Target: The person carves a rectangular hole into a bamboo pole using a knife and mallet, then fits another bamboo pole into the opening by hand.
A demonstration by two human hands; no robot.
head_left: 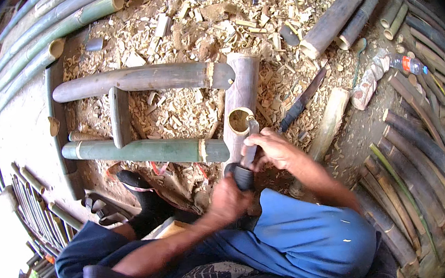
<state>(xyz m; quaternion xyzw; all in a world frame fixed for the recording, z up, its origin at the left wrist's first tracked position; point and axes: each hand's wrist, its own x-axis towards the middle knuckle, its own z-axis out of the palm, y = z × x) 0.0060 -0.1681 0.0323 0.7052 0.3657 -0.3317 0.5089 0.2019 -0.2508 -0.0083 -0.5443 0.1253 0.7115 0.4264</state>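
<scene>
In front of me lies a thick bamboo post point(243, 79) with a round hole point(240, 119) cut in its side. My left hand point(229, 197) is closed round the black-wrapped handle of a knife point(241, 176). Its blade points up toward the hole, and the tip is at or close to the rim; I cannot tell if it touches. The fingers of my right hand point(274, 148) are closed on the blade. A green bamboo rail point(152, 151) and a greyish bamboo rail point(155, 79) run left from the post, with a short upright piece point(120, 116) between them.
Wood chips point(170, 117) cover the ground. A second knife point(306, 99) lies to the right, near a cut bamboo length point(332, 118) and a plastic bottle point(409, 64). Bamboo poles point(413, 172) are stacked at right, others point(77, 21) at upper left. My bent legs point(311, 239) flank the work.
</scene>
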